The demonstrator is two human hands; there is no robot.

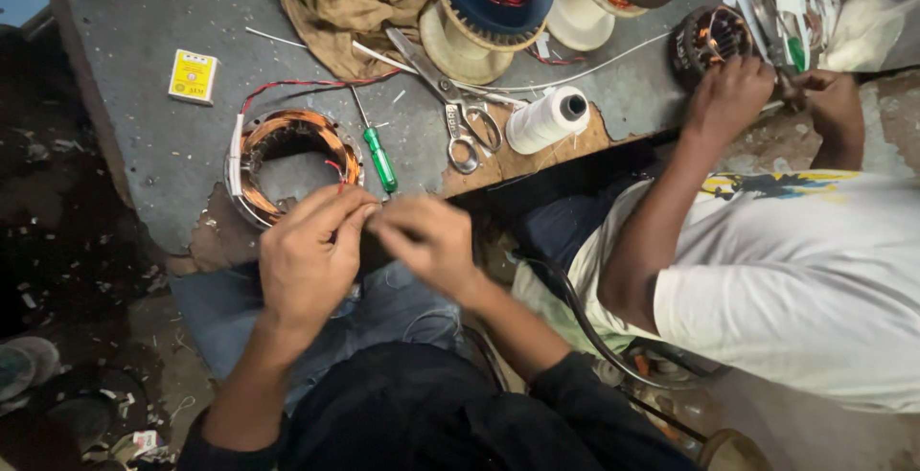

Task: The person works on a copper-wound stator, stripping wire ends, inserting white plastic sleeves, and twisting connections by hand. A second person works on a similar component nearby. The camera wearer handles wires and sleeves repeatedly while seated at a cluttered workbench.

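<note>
Fingertips of left hand (pixel 311 251) and right hand (pixel 429 241) pinch fine wire just below the copper-wound stator (pixel 287 150), nearer the left.

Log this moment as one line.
left hand: pinching at stator edge | right hand: pinched fingers, blurred | screwdriver, scissors, thread spool on bench

Round copper-wound stator (pixel 292 160) flat on the grey bench edge, red leads trailing.

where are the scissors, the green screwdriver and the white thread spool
scissors (pixel 458 107), head view, on the pivot between blades and handles
green screwdriver (pixel 380 159), head view, on the green handle
white thread spool (pixel 544 120), head view, on the wound white side
</note>
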